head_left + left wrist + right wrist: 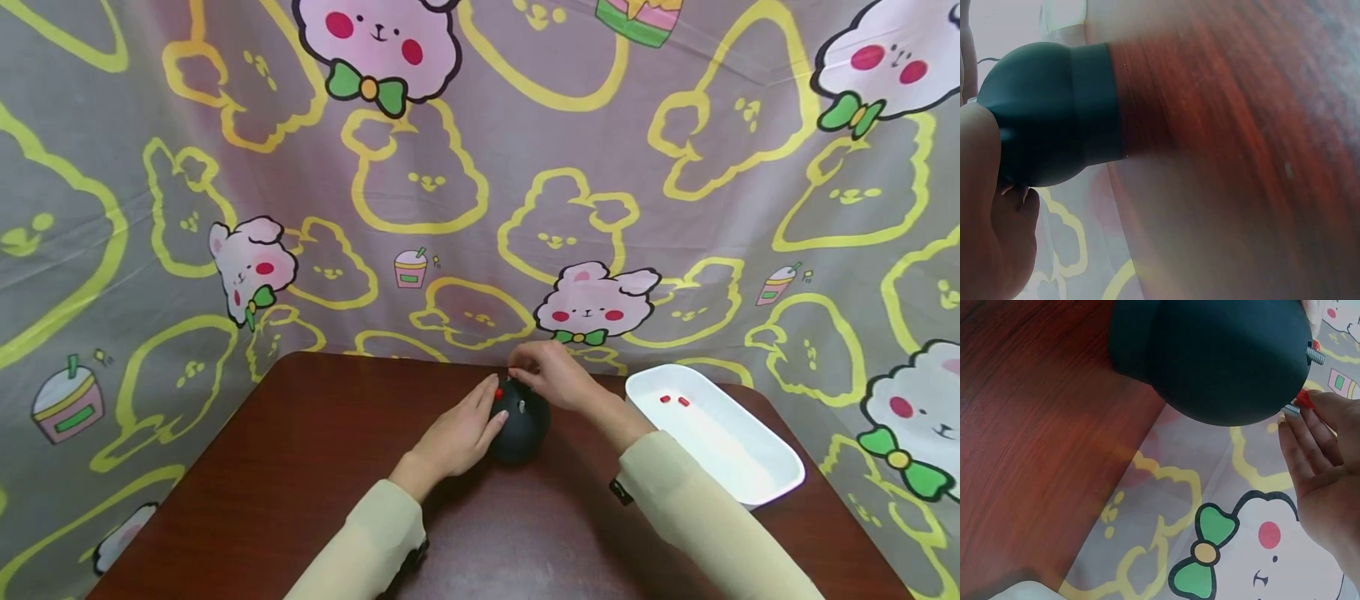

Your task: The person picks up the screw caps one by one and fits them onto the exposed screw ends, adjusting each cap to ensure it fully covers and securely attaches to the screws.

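A black rounded body [517,440] with a narrower flat base stands on the table. Threaded metal bolts [1315,356] stick out of its top. My left hand [455,431] holds its left side, thumb in front and fingers behind; the left wrist view shows the hand around the rounded part [1041,119]. Between thumb and fingertips my right hand [557,375] pinches a small red cap [1304,399], right beside a bolt [1290,410] at the far side. Whether the cap touches that bolt's thread I cannot tell. Another red piece [498,393] shows near my left fingertips.
To the right, a white tray [738,454] stands on the brown table [300,483], with two small red pieces [683,402] toward its far end. A patterned cloth [465,250] hangs right behind the table's back edge.
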`<act>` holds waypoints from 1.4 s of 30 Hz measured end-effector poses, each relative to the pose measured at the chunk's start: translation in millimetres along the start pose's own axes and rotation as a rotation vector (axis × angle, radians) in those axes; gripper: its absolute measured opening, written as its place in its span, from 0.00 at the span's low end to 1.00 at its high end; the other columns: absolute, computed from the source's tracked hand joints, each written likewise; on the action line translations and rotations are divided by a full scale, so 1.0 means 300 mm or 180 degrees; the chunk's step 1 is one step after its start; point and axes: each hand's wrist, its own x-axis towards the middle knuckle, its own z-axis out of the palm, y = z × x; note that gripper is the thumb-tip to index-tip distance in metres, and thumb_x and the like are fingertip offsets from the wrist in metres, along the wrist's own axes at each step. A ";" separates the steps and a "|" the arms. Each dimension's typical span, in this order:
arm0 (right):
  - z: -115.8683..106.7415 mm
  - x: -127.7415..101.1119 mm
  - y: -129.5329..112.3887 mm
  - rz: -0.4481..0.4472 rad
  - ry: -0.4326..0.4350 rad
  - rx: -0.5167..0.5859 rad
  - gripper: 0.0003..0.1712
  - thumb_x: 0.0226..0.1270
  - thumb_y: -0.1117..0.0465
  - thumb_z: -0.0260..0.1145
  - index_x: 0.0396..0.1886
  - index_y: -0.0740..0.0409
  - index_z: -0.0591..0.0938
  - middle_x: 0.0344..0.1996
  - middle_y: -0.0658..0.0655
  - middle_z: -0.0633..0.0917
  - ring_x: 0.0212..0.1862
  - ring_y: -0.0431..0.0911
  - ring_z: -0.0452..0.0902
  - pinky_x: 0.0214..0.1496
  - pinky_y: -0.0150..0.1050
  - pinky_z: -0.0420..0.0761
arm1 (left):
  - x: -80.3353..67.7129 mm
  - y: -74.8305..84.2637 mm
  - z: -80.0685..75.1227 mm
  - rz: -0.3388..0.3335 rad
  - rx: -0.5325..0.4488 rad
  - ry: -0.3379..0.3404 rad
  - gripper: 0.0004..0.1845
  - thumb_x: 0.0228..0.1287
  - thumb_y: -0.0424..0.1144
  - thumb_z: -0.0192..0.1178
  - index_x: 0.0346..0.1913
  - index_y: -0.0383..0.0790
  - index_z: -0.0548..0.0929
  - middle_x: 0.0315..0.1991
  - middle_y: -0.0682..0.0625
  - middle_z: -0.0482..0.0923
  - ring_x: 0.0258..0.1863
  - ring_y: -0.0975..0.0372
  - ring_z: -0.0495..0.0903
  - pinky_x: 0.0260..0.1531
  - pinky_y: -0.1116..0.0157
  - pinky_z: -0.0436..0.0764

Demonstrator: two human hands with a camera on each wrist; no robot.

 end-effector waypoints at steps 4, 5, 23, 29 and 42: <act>0.001 0.002 -0.004 0.0006 0.0004 -0.0032 0.03 0.67 0.64 0.73 0.39 0.58 0.88 0.33 0.49 0.87 0.35 0.40 0.82 0.42 0.41 0.85 | -0.001 0.001 -0.001 -0.0011 0.0007 -0.0010 0.39 0.82 0.60 0.37 0.82 0.37 0.50 0.82 0.45 0.51 0.79 0.58 0.56 0.75 0.58 0.62; 0.002 0.002 -0.004 0.0011 0.0006 -0.0037 0.03 0.67 0.64 0.73 0.39 0.58 0.88 0.33 0.49 0.87 0.35 0.40 0.82 0.42 0.41 0.85 | -0.001 0.001 -0.001 -0.0013 0.0004 -0.0013 0.39 0.82 0.60 0.37 0.82 0.37 0.50 0.82 0.45 0.51 0.79 0.58 0.56 0.75 0.58 0.62; 0.016 0.008 -0.004 -0.0075 -0.0169 -0.0148 0.03 0.68 0.66 0.72 0.37 0.61 0.89 0.32 0.51 0.88 0.37 0.44 0.83 0.44 0.43 0.84 | -0.006 0.000 0.002 -0.0034 -0.0039 -0.0048 0.39 0.82 0.61 0.35 0.83 0.38 0.48 0.83 0.45 0.49 0.79 0.58 0.55 0.75 0.58 0.63; 0.016 0.009 -0.005 -0.0093 -0.0146 -0.0178 0.02 0.67 0.66 0.72 0.37 0.60 0.90 0.33 0.51 0.88 0.38 0.44 0.83 0.45 0.44 0.84 | -0.004 -0.003 0.003 -0.0006 -0.0016 -0.0038 0.39 0.82 0.61 0.34 0.83 0.38 0.48 0.82 0.45 0.49 0.79 0.58 0.55 0.75 0.58 0.63; 0.011 0.004 -0.016 -0.0043 -0.0200 -0.0229 0.03 0.67 0.66 0.72 0.38 0.60 0.90 0.34 0.52 0.89 0.39 0.45 0.83 0.48 0.45 0.85 | -0.004 -0.002 0.003 0.0033 -0.0051 -0.0014 0.39 0.83 0.60 0.36 0.82 0.37 0.49 0.82 0.43 0.50 0.79 0.57 0.55 0.75 0.57 0.62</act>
